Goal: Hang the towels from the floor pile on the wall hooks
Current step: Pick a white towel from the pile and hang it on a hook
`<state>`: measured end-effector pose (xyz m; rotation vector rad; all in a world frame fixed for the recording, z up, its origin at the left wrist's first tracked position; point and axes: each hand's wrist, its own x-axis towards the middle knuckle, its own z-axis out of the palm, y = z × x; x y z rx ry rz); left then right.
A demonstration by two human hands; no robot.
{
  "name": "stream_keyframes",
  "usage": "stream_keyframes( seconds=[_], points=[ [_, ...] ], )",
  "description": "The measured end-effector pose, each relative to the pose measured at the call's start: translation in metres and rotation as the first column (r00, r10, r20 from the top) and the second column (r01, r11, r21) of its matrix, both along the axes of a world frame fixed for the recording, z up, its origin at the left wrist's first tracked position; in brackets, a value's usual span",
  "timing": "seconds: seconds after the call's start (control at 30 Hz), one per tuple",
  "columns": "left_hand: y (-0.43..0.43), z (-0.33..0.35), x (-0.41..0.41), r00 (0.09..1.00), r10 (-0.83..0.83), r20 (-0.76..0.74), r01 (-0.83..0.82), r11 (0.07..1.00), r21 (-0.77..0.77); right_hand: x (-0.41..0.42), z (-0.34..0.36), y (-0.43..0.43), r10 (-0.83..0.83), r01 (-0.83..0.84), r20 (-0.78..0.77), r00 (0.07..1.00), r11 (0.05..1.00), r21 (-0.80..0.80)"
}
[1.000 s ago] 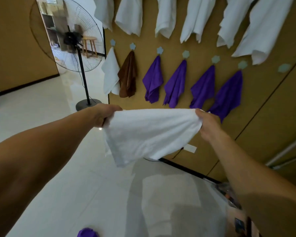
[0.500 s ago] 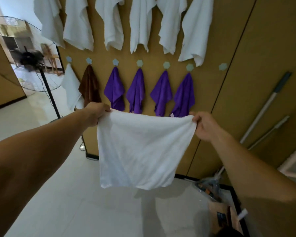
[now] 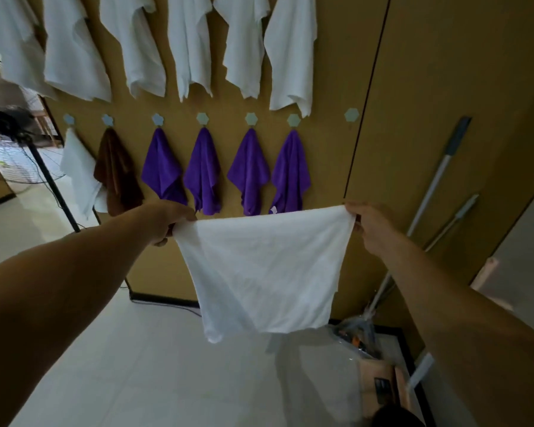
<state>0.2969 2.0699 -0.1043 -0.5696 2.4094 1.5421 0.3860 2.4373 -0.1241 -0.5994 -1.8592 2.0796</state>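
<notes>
The fingers of the left hand [image 3: 167,220] are pinching the top left corner of a white towel [image 3: 262,272], closed tight on the cloth. The fingers of the right hand [image 3: 370,229] are pinching the top right corner in the same way. Between the two hands the top edge is stretching almost straight, and the towel is hanging down flat from it, in the air above the floor [image 3: 154,380].

Just behind the fingers, on the wall [image 3: 330,167], four purple towels [image 3: 202,171] are hanging side by side, each from its own hook. Their lower tips are reaching down to the level of the hands. To the left of the left fingers, a brown towel [image 3: 117,174] and a small white towel [image 3: 79,174] are hanging from two more hooks. Above the right fingers, one free hook [image 3: 351,114] is showing, with no cloth on it.

Higher, a row of big white towels [image 3: 185,44] is hanging. To the right of the right hand, two poles [image 3: 435,177] are leaning on the wall. Far to the left, a fan [image 3: 10,127] is standing on the floor
</notes>
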Motion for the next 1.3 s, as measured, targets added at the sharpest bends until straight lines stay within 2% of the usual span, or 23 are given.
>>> stream_keyframes(
  seconds=[0.13, 0.23, 0.4, 0.47, 0.53, 0.6, 0.67, 0.73, 0.8, 0.87, 0.93, 1.0, 1.13, 1.2, 1.27, 1.3],
  points=[
    [0.019, 0.0, -0.001, 0.996, -0.078, -0.031, 0.073, 0.99, -0.121, -0.005, -0.002, 0.01, -0.02, 0.014, 0.095, 0.995, 0.998, 0.069],
    [0.027, 0.005, -0.004, 0.986, -0.136, -0.095, 0.124, 0.985, -0.123, -0.006, -0.001, 0.016, -0.03, 0.009, 0.153, 0.988, 0.99, 0.138],
    [0.034, 0.023, -0.021, 0.956, -0.133, -0.26, 0.128, 0.991, -0.038, -0.01, 0.006, 0.027, -0.174, 0.141, 0.107, 0.979, 0.956, 0.259],
    [0.041, 0.022, -0.026, 0.94, -0.129, -0.315, 0.127, 0.992, -0.026, -0.012, 0.007, 0.03, -0.18, 0.127, 0.17, 0.969, 0.951, 0.28],
    [0.046, 0.013, -0.032, 0.945, -0.047, -0.323, 0.071, 0.996, 0.062, -0.013, 0.007, 0.032, -0.159, 0.073, 0.252, 0.955, 0.945, 0.319],
    [0.049, 0.01, -0.034, 0.957, -0.069, -0.283, 0.096, 0.992, 0.085, -0.012, 0.01, 0.032, -0.134, 0.035, 0.261, 0.956, 0.935, 0.353],
    [0.048, 0.017, -0.034, 0.956, -0.255, -0.148, 0.269, 0.959, 0.085, -0.007, 0.017, 0.033, -0.044, -0.028, 0.222, 0.974, 0.949, 0.314],
    [0.045, 0.027, -0.032, 0.884, -0.467, -0.014, 0.467, 0.881, 0.07, 0.001, 0.026, 0.037, 0.134, -0.192, 0.255, 0.958, 0.957, 0.218],
    [0.046, 0.034, -0.033, 0.791, -0.606, 0.086, 0.611, 0.791, -0.043, 0.007, 0.033, 0.047, 0.268, -0.346, 0.34, 0.901, 0.918, 0.193],
    [0.056, 0.036, -0.033, 0.76, -0.643, 0.095, 0.647, 0.735, -0.205, 0.006, 0.037, 0.056, 0.267, -0.378, 0.385, 0.884, 0.891, 0.252],
    [0.071, 0.035, -0.037, 0.778, -0.627, -0.036, 0.572, 0.732, -0.369, 0.0, 0.039, 0.06, 0.164, -0.312, 0.374, 0.913, 0.871, 0.38],
    [0.086, 0.037, -0.04, 0.8, -0.566, -0.201, 0.423, 0.768, -0.48, -0.009, 0.039, 0.064, 0.037, -0.186, 0.298, 0.954, 0.853, 0.488],
    [0.11, 0.05, -0.043, 0.706, -0.599, -0.377, 0.183, 0.669, -0.72, -0.03, 0.051, 0.079, -0.111, 0.039, 0.106, 0.988, 0.852, 0.522],
    [0.122, 0.058, -0.046, 0.624, -0.59, -0.511, 0.071, 0.695, -0.716, -0.039, 0.061, 0.082, -0.175, 0.093, 0.072, 0.982, 0.775, 0.626],
    [0.134, 0.064, -0.051, 0.536, -0.545, -0.645, 0.031, 0.776, -0.63, -0.048, 0.072, 0.083, -0.224, 0.146, -0.005, 0.975, 0.619, 0.771],
    [0.14, 0.066, -0.055, 0.503, -0.514, -0.694, 0.036, 0.815, -0.578, -0.054, 0.077, 0.084, -0.223, 0.177, -0.052, 0.973, 0.589, 0.789]
  ],
)
